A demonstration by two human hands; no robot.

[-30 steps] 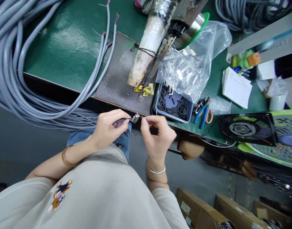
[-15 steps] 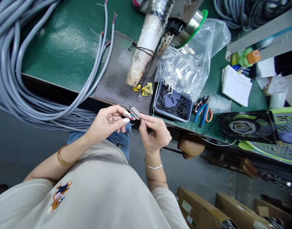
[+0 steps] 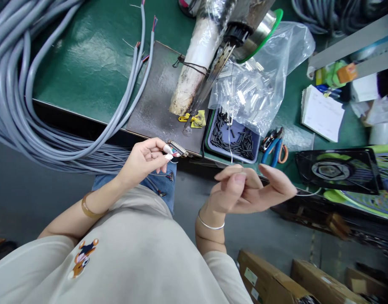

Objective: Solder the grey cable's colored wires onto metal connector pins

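Observation:
My left hand is closed, thumb and fingers pinching the coloured wires at the back of a metal D-sub connector. The connector sits tilted just in front of the table edge. Off to the right, my right hand is slightly blurred, its thumb pressed against a bent finger and another finger stretched out. A thin solder wire runs down to those pinched fingers from near the spool. Over the dark mat points a soldering iron, beside a white wrapped tube.
A tray of black sleeves stands at the table edge, a plastic bag of connectors overlapping it. Pliers, a fan and a notepad lie to the right. Grey cables coil at left.
My right hand has left the connector and swung right, below the tray. The solder wire now runs taut across the tray. My left hand stays in place with the wires and connector.

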